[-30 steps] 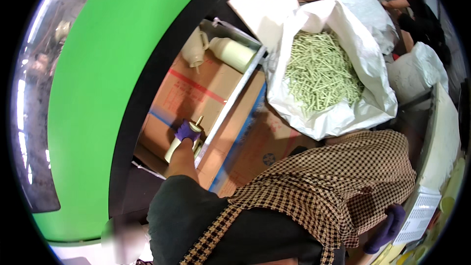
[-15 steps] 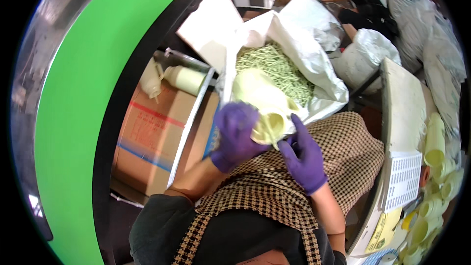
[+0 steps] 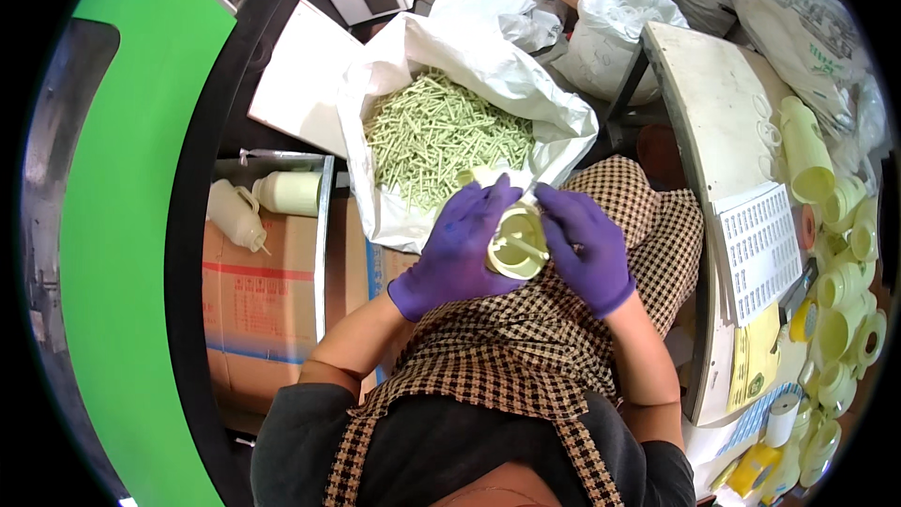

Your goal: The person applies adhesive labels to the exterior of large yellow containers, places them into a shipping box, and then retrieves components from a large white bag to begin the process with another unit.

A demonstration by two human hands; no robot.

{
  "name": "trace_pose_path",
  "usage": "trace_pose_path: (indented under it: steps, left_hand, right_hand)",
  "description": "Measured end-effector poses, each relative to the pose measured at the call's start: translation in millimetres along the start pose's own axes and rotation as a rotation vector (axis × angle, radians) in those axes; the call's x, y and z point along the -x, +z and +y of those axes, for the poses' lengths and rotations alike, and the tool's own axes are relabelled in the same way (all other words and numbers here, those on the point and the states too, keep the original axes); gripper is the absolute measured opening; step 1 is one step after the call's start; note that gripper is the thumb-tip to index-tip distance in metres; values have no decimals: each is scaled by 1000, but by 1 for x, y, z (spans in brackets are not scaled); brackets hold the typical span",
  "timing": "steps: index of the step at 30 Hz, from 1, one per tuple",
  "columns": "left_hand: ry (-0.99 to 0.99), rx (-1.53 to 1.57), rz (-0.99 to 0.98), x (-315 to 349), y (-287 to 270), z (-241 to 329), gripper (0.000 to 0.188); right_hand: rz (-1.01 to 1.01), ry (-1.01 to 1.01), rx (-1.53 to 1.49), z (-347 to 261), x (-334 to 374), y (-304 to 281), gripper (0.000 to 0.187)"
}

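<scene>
Both purple-gloved hands, left hand (image 3: 460, 249) and right hand (image 3: 584, 246), grip a smooth, round, pale-yellow plastic bottle (image 3: 514, 246).

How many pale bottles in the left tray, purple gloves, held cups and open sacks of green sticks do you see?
Pale bottles in tray: 2
Purple gloves, left hand and right hand: 2
Pale cup held: 1
Open sack: 1
Total: 6

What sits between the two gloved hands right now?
In the head view, a pale yellow plastic cup sits between the left hand and the right hand, open end up. A thin pale stick lies across its opening under the right fingertips.
</scene>
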State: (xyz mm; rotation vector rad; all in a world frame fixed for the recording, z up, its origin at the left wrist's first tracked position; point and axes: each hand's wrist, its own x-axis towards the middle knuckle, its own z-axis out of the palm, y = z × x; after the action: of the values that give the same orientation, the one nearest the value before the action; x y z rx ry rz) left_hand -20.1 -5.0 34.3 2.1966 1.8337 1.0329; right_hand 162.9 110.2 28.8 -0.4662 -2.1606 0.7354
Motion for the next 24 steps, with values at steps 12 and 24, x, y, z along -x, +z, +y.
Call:
trace_pose_path:
  steps: [12, 24]
  left_hand:
    - [43, -70, 230, 8, 34, 20, 89]
    - [-120, 18, 227, -13, 50, -72, 92]
  right_hand:
    - [-217, 11, 428, -27, 65, 24, 64]
    - [-589, 50, 72, 12, 7, -38, 74]
